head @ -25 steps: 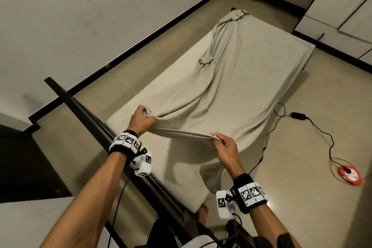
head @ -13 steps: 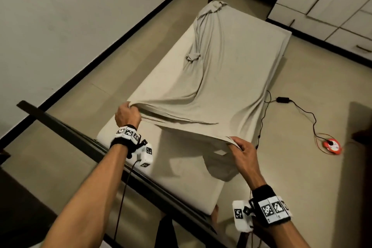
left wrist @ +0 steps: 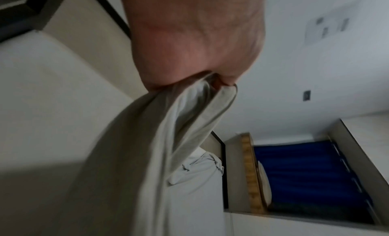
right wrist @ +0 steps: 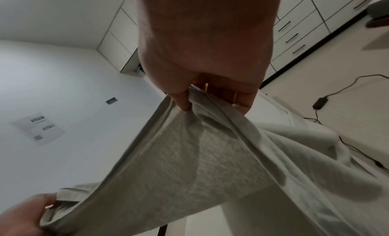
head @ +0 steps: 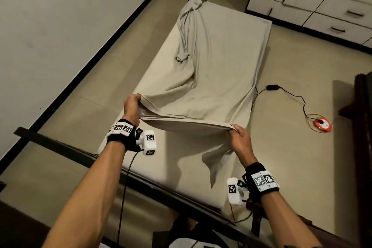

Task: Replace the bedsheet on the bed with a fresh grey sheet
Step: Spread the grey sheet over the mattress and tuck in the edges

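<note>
Grey fabric bedsheet [head: 217,70] lies spread along the pale mattress [head: 153,78], covering its right side and far end, with a twisted bunch near the far left corner and a knotted bit partway down the left side. Left strip of the mattress is bare. Near edge of the sheet is lifted off the bed, stretched between both hands above the near end.

Left hand [head: 131,106] grips the near-left part of the edge, fingers [left wrist: 229,80] curled tight round bunched cloth, seen close in the left wrist view. Right hand [head: 240,139] pinches the edge at the near-right side, fingers [right wrist: 181,100] and thumb closed on a fold; a loose corner hangs below it over the near-right edge of the bed.

Dark bed frame rail [head: 66,149] runs across the near end of the bed. Black cable with adapter [head: 272,87] and an orange reel [head: 322,125] lie on the floor off the right side; white drawer unit [head: 322,6] stands past the far end.

Step, judged: spreading the fresh sheet, not yet squared on the bed. Next move probably calls for pulling the held edge toward the near end and left, so the bare left strip gets covered, then untwisting the far-left bunch and tucking corners. Risk: dragging the right side off the bed.
</note>
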The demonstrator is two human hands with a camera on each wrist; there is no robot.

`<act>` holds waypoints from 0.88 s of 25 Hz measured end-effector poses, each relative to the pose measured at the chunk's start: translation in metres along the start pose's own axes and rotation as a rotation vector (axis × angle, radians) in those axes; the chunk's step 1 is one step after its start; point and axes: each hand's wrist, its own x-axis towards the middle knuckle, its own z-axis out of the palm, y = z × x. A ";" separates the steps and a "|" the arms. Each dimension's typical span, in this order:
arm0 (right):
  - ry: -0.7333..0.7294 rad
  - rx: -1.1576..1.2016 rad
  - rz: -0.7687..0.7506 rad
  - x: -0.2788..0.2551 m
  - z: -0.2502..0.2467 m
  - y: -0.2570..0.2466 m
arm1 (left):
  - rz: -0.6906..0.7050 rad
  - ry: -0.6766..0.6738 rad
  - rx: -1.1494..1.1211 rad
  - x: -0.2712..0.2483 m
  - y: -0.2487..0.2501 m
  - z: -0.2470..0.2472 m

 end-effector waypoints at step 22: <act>-0.083 -0.335 -0.220 -0.017 -0.084 0.022 | 0.406 0.348 0.601 -0.055 -0.005 -0.002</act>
